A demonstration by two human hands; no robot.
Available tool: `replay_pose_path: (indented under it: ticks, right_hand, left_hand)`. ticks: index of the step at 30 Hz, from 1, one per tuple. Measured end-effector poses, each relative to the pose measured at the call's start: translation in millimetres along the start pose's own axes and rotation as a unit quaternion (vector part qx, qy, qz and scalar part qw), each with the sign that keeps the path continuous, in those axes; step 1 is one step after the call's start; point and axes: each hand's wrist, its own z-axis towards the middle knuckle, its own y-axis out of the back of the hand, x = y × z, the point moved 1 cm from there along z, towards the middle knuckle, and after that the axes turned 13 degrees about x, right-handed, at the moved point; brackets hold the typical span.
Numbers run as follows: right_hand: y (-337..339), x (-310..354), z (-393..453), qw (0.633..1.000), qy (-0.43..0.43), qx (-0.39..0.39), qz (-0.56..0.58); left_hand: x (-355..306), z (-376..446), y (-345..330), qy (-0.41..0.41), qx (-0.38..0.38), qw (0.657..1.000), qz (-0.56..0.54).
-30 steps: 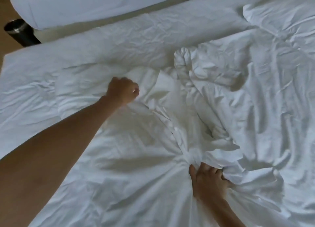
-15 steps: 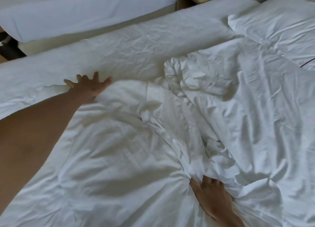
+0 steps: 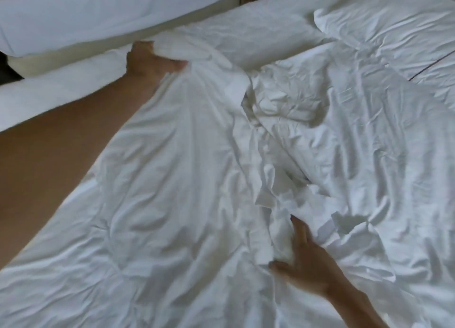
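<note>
A crumpled white duvet (image 3: pixel 187 180) covers most of the bed. My left hand (image 3: pixel 150 64) is stretched out to the far side and grips a bunched edge of the duvet, lifting it near the bed's far edge. My right hand (image 3: pixel 305 261) lies near the front. Its thumb and fingers are spread round a thick fold of the duvet, with the fingers fairly straight. A ridge of gathered fabric (image 3: pixel 268 155) runs between the two hands.
A white pillow (image 3: pixel 394 17) lies at the head of the bed, top right. The bare white mattress sheet (image 3: pixel 258 32) shows beyond the duvet. A second bed with white bedding (image 3: pixel 98 15) stands alongside at the top left, with a narrow gap between.
My left hand went from a fist to flat and spread on the duvet, then moved farther out and grabbed its edge. My right hand shifted slightly and opened round a fold.
</note>
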Motion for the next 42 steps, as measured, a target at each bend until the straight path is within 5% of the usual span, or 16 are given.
replay_pose_path:
  ticks: [3,5,7,9,13,17,23,28,33,36,39,42]
  right_hand:
    - [6.8,-2.1,-23.8,0.996,-0.033,-0.085,-0.019]
    - [19.6,-11.5,-28.6,0.988,-0.080,-0.132,0.020]
    - [19.2,-29.4,-20.4,0.988,-0.089,-0.123,0.028]
    - [10.1,-37.4,-6.8,0.995,-0.087,-0.052,-0.018]
    - [28.2,-8.9,-14.0,0.977,-0.113,-0.024,-0.179]
    - [53.3,10.5,-20.0,0.910,-0.008,-0.358,-0.207]
    - [12.8,-72.3,52.6,0.966,-0.054,-0.138,-0.212]
    - [27.7,-77.8,67.2,0.976,-0.056,-0.065,-0.200]
    - [13.0,-19.4,-17.8,0.966,0.055,-0.197,-0.157]
    - [-54.2,-17.4,-56.6,0.951,0.155,-0.174,-0.203]
    - [-100.8,-65.5,-56.7,0.948,0.126,-0.117,-0.268]
    - [-118.3,-88.7,-47.1,0.945,0.103,-0.072,-0.301]
  left_hand:
    - [-37.7,7.1,-14.0,-0.029,-0.031,0.999,-0.007]
    - [-36.6,13.7,-25.9,0.030,-0.054,0.985,0.164]
    - [-13.4,11.4,-39.5,0.150,0.007,0.926,0.347]
    - [6.0,-4.8,-70.1,0.195,0.112,0.888,0.401]
    - [21.1,-60.2,-159.9,0.014,0.234,0.881,0.410]
    - [0.5,-108.2,-229.4,-0.156,0.225,0.880,0.388]
    - [115.6,-118.9,-246.0,-0.038,0.242,0.782,0.573]
    - [124.2,-129.5,-251.5,-0.035,0.215,0.822,0.525]
    - [89.1,-243.9,-194.5,-0.080,0.055,0.850,0.518]
    - [115.2,-339.0,-153.7,0.031,-0.029,0.862,0.504]
    - [157.8,-396.2,-167.0,0.102,0.022,0.859,0.501]
    - [188.1,-387.9,-195.2,0.080,0.096,0.834,0.538]
